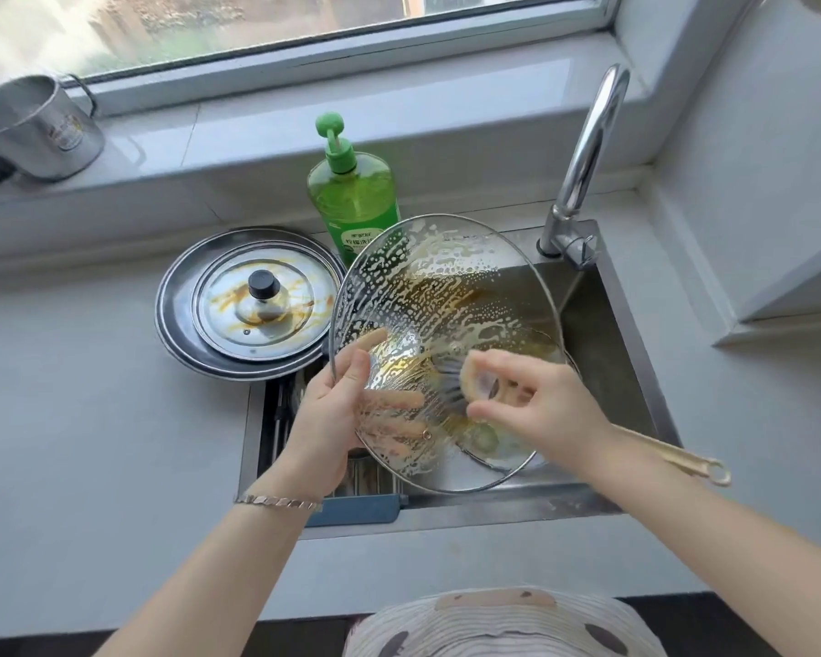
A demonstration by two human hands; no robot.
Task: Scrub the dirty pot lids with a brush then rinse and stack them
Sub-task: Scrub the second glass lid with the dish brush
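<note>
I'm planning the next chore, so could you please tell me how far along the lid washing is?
Nothing looks finished. In hand: the left hand holds the round clear glass lid, sudsy and brown-streaked, over the steel sink while the right hand scrubs it with the gold-handled brush. Left: rinsing it, then the stained steel lid with a black knob and the larger steel lid beneath, then stacking.

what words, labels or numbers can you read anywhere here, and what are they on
No text is sharp enough to quote.
Soap bottle: the label has a line of printed characters, too blurred to read, and the glass lid covers part of it.
Metal mug: a small sticker, too blurred to read.
No other text or numbers show.
</note>
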